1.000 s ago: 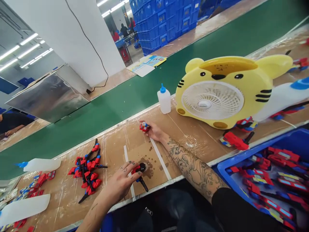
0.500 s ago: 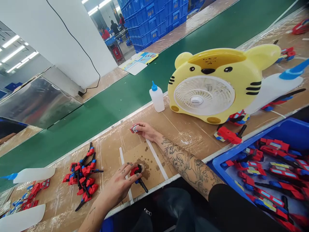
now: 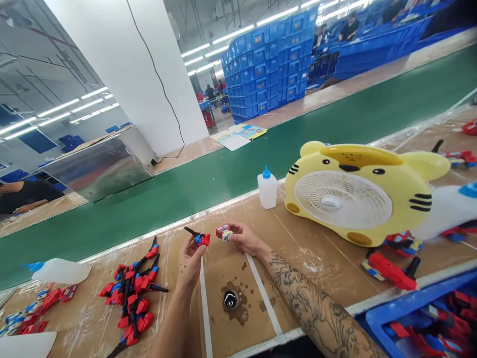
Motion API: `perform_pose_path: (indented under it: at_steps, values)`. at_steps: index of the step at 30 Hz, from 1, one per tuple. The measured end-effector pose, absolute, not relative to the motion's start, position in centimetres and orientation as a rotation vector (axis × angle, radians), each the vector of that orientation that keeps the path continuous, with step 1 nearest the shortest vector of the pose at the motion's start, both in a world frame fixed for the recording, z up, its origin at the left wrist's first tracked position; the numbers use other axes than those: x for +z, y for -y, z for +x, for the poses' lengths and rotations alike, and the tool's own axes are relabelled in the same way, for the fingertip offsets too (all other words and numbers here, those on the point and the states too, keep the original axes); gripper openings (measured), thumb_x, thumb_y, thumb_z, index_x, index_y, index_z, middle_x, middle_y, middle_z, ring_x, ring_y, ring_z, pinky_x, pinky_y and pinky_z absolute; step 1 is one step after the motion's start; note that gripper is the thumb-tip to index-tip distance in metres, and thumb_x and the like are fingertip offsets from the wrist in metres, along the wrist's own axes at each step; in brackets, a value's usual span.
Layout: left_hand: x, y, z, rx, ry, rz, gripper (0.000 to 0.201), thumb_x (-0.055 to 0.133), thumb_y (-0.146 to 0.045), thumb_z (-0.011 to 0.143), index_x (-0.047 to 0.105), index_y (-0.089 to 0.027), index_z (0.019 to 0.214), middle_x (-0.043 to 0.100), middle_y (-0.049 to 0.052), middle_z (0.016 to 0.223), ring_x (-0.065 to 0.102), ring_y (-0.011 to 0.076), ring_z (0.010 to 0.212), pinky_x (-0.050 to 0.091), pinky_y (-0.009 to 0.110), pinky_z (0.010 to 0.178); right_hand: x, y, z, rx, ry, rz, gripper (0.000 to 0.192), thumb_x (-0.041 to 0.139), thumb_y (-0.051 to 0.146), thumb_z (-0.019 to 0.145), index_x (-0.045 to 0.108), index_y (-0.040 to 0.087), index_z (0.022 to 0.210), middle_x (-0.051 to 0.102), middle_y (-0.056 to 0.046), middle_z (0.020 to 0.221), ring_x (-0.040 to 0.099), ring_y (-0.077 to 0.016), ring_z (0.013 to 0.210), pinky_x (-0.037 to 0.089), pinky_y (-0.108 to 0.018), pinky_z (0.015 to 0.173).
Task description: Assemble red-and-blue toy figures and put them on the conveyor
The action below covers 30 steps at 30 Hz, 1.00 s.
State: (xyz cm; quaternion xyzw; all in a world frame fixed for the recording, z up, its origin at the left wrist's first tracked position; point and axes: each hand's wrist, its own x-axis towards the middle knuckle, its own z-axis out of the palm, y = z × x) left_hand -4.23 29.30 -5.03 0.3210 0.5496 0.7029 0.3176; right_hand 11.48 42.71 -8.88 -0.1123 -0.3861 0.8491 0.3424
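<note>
My left hand (image 3: pixel 191 258) is closed around a red and blue toy part with a black rod (image 3: pixel 201 239), its rod pointing up and left. Facing it, my right hand (image 3: pixel 244 238) grips a small red, white and yellow toy part (image 3: pixel 223 232) between thumb and fingers. A narrow gap separates the two parts, which are held above the bench. Below them a small round dark cup (image 3: pixel 230 299) is set in the brown bench top, with wet spots around it. A pile of red and black toy parts (image 3: pixel 134 293) lies left of my left hand.
A yellow animal-faced fan (image 3: pixel 357 194) stands at the right, beside a white bottle with blue tip (image 3: pixel 267 188). A blue bin (image 3: pixel 383 323) of toy pieces sits front right. Beyond runs a green conveyor belt (image 3: pixel 167 194). Another white bottle (image 3: pixel 63 271) lies at the left.
My left hand has lifted the red and blue part from the cup and brought it up near my right hand's part. The head view has tilted upward.
</note>
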Motion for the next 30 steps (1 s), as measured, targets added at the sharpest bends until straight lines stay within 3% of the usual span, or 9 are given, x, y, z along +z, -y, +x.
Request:
perform_pose_path:
  at_steps: [8, 17, 24, 30]
  values:
    - [-6.7, -30.2, -4.4, 1.734, -1.41, 0.849, 0.056, 0.088, -0.033, 0.064, 0.068, -0.019, 0.114, 0.072, 0.011, 0.112, 0.067, 0.0245, 0.106, 0.05, 0.037, 0.098, -8.8, -42.5, 11.5, 2.171, 1.154, -0.314, 0.057, 0.09, 0.024, 0.057, 0.068, 0.02, 0.109, 0.073, -0.007, 0.111, 0.068, -0.0224, 0.103, 0.046, -0.04, 0.101]
    - [-6.9, -30.4, -4.0, 1.652, -1.559, 0.908, 0.054, 0.082, -0.037, 0.07, 0.069, -0.014, 0.117, 0.072, 0.013, 0.116, 0.067, 0.0284, 0.108, 0.05, 0.042, 0.101, -9.7, -42.2, 10.9, 1.967, 1.473, -0.384, 0.062, 0.086, 0.028, 0.061, 0.064, 0.022, 0.118, 0.072, -0.006, 0.109, 0.068, -0.022, 0.099, 0.052, -0.039, 0.094]
    - [-6.8, -31.5, -1.6, 1.731, -1.502, 0.846, 0.057, 0.083, -0.036, 0.068, 0.063, -0.017, 0.117, 0.069, 0.012, 0.119, 0.065, 0.0266, 0.112, 0.051, 0.036, 0.099, -8.0, -40.5, 11.0, 1.208, 1.858, -0.492, 0.048, 0.076, 0.025, 0.075, 0.065, 0.023, 0.121, 0.068, -0.007, 0.118, 0.062, -0.0238, 0.109, 0.049, -0.04, 0.099]
    - [-5.7, -35.4, 1.1, 1.777, -1.63, 0.951, 0.057, 0.081, -0.03, 0.065, 0.054, -0.02, 0.114, 0.067, 0.005, 0.101, 0.066, 0.0208, 0.093, 0.053, 0.03, 0.083, -7.6, -40.4, 11.4, 0.865, 1.826, -0.559, 0.052, 0.066, 0.018, 0.079, 0.06, 0.021, 0.131, 0.064, -0.01, 0.115, 0.061, -0.0239, 0.106, 0.052, -0.039, 0.094]
